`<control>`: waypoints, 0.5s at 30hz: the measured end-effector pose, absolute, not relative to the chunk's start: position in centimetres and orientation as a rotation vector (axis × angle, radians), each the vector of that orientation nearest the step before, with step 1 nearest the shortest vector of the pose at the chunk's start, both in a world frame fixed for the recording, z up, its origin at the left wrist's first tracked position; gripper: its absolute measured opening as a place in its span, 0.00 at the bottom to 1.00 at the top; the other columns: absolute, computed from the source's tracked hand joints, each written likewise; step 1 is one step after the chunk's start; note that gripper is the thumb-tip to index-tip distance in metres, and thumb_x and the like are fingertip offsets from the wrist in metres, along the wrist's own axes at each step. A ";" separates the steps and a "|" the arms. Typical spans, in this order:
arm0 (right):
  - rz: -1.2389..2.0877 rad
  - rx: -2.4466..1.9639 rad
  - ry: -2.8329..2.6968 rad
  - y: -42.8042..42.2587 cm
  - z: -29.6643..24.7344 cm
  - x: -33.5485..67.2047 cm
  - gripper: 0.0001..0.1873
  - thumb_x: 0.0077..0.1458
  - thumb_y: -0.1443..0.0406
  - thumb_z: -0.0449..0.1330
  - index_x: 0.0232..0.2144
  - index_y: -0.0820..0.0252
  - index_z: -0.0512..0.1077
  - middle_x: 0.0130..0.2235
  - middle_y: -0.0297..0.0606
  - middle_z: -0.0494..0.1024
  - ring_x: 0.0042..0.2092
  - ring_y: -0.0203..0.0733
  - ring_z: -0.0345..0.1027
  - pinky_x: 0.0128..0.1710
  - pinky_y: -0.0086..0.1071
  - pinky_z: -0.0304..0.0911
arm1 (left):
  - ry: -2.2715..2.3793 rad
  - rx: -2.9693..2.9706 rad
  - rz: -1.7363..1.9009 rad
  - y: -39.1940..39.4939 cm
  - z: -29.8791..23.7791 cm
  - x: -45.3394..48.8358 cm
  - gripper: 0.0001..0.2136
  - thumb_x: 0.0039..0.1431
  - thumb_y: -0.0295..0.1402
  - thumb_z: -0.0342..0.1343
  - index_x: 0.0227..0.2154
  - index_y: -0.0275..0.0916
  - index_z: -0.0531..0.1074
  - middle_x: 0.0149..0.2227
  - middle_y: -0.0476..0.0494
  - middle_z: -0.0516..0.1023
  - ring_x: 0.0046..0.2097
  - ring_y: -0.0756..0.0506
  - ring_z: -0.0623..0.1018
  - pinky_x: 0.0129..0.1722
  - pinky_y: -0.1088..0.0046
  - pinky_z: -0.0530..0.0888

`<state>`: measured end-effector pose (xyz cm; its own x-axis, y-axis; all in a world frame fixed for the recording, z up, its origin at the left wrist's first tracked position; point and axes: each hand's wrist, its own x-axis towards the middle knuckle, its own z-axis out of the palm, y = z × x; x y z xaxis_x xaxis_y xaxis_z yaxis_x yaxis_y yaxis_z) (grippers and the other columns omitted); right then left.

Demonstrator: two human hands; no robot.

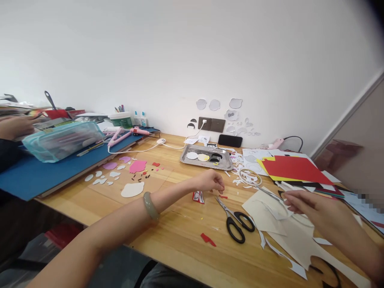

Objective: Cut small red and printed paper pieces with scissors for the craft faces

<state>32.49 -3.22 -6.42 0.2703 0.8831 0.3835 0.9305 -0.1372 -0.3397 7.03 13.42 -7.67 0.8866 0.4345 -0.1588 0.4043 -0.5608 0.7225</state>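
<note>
My left hand point(211, 182) reaches over the wooden table point(180, 236), fingers curled down in a pinch. Just beside them lie a tiny red paper scrap point(222, 196) and a small red-and-white packet point(198, 196). I cannot make out what the pinch holds, if anything. My right hand point(309, 205) lies with fingers stretched out over cream paper sheets point(264, 212). A thin metal tool point(270, 194) is at its fingertips. Black-handled scissors point(238, 222) lie shut between my hands. There is a green bangle point(150, 206) on my left wrist.
A steel tray point(228, 164) with paper discs stands behind. Red and yellow sheets point(297, 170) are stacked at right. At left are pink and white cut-outs point(132, 176), a blue board point(33, 176), a clear pouch point(61, 140) and pink glue guns point(120, 136). Another person's hand point(15, 126) is at the far left.
</note>
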 end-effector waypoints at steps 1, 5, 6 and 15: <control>-0.084 -2.057 -1.665 -3.0 -6.4 31.9 0.09 0.54 0.61 0.54 0.32 0.59 0.72 0.30 0.33 0.76 0.29 0.36 0.70 0.29 0.33 0.66 | 0.615 2.201 0.064 13.5 -7.7 7.0 0.13 0.57 0.34 0.48 0.43 0.35 0.64 0.43 0.41 0.68 0.41 0.45 0.72 0.38 0.63 0.70; -0.015 -2.050 -1.765 -2.3 -6.1 30.2 0.10 0.51 0.61 0.55 0.33 0.56 0.73 0.36 0.36 0.78 0.38 0.45 0.70 0.36 0.36 0.64 | 0.667 2.102 0.104 13.6 -7.6 6.6 0.13 0.56 0.34 0.49 0.43 0.35 0.64 0.44 0.41 0.68 0.41 0.45 0.71 0.38 0.63 0.70; -0.012 -2.033 -1.792 -2.1 -6.1 29.9 0.11 0.51 0.61 0.54 0.34 0.56 0.74 0.38 0.36 0.78 0.40 0.46 0.69 0.38 0.36 0.63 | 0.673 2.082 0.109 13.6 -7.6 6.5 0.13 0.56 0.34 0.49 0.43 0.35 0.64 0.44 0.41 0.68 0.41 0.45 0.71 0.38 0.63 0.70; -0.003 -2.068 -1.918 -0.7 -7.2 29.2 0.11 0.56 0.65 0.51 0.38 0.61 0.70 0.32 0.35 0.77 0.33 0.40 0.70 0.33 0.36 0.63 | 0.670 1.953 0.122 13.4 -7.1 5.6 0.12 0.56 0.33 0.49 0.42 0.35 0.65 0.43 0.42 0.69 0.40 0.46 0.72 0.37 0.64 0.71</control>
